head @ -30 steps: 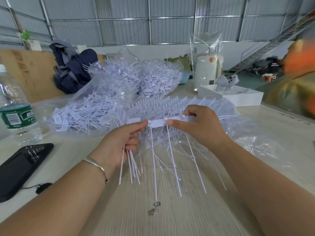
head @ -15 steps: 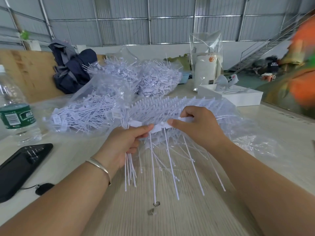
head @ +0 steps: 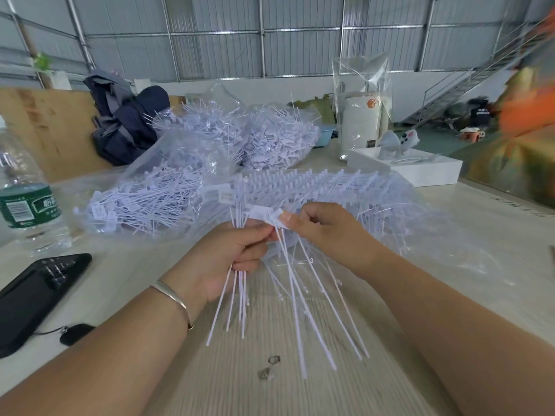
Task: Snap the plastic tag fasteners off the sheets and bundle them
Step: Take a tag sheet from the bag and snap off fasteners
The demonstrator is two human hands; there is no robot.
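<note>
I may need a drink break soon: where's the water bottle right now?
In the head view the water bottle stands at the far left edge of the table, just behind the black phone and left of the bagged fasteners.

The water bottle (head: 28, 202) has a green label whose white characters are too blurred to read.

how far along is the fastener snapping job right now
Done: clear bags of loose white fasteners lie behind. In hand: the left hand grips a small bundle of white strands; the right hand pinches the tabs of a partly stripped sheet. Left: a stack of white unsnapped sheets under clear plastic.
</note>
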